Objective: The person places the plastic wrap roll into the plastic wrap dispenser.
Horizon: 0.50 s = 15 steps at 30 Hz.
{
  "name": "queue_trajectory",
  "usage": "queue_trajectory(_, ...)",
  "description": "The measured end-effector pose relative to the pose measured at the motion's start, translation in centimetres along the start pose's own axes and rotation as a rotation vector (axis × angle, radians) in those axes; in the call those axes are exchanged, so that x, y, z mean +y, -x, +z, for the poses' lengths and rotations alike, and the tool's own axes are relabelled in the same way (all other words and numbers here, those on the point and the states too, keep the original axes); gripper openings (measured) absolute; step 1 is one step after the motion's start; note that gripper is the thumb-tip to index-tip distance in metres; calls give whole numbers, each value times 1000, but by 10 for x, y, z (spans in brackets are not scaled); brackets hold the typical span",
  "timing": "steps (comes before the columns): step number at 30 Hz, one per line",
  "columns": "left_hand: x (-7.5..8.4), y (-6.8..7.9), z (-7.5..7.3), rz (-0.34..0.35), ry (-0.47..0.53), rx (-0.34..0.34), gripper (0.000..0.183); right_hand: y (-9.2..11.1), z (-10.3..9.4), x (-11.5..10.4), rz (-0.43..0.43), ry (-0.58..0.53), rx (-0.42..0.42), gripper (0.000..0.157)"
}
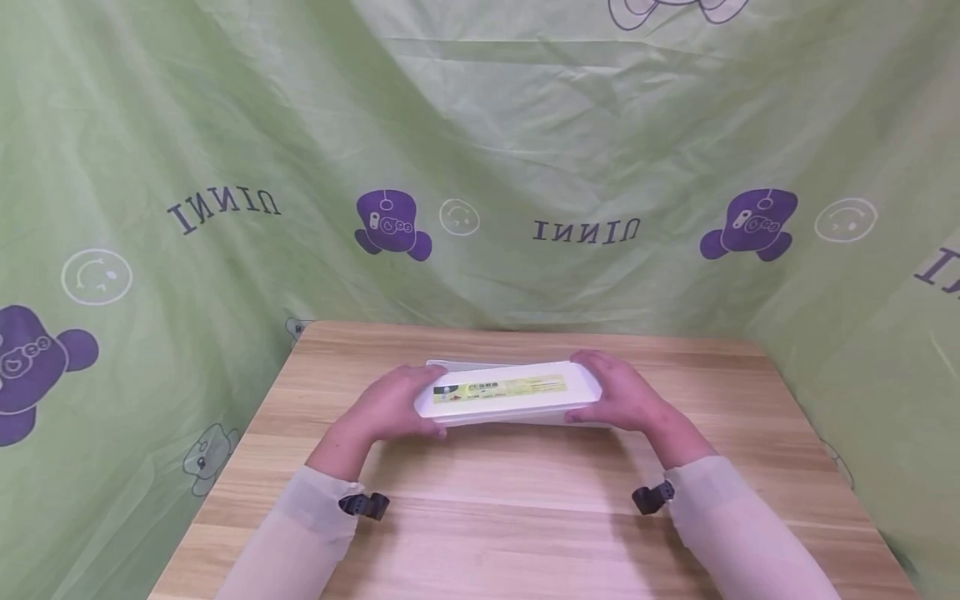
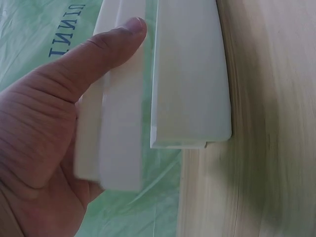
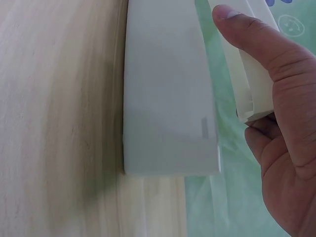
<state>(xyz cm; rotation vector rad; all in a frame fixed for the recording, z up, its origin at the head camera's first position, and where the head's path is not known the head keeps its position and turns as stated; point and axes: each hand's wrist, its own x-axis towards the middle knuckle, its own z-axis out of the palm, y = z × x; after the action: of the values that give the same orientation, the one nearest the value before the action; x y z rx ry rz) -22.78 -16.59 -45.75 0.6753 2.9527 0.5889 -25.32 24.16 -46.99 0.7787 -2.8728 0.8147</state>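
Observation:
Both hands hold a long white lid (image 1: 517, 407) with a yellow-green label (image 1: 540, 384), one at each end. The left hand (image 1: 397, 406) grips its left end, with the thumb along the near side in the left wrist view. The right hand (image 1: 628, 396) grips the other end, thumb on the near side and fingers behind. Below the lid, a long white box base (image 2: 192, 74) rests on the table. A gap separates lid and base in both wrist views. From the head view, the lid hides most of the base and sits slightly slanted to it.
The wood-grain table (image 1: 495, 533) extends around the box on all sides. A green printed curtain (image 1: 495, 125) hangs behind the table and along both sides. Small black devices sit at the left cuff (image 1: 322, 508) and right cuff (image 1: 693, 492).

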Motion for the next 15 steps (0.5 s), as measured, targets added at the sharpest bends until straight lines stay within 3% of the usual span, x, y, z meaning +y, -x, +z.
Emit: queue_trajectory(15, -15, -1, -6, -30, 35, 79, 114, 11, -6, 14, 85, -28, 32, 120)
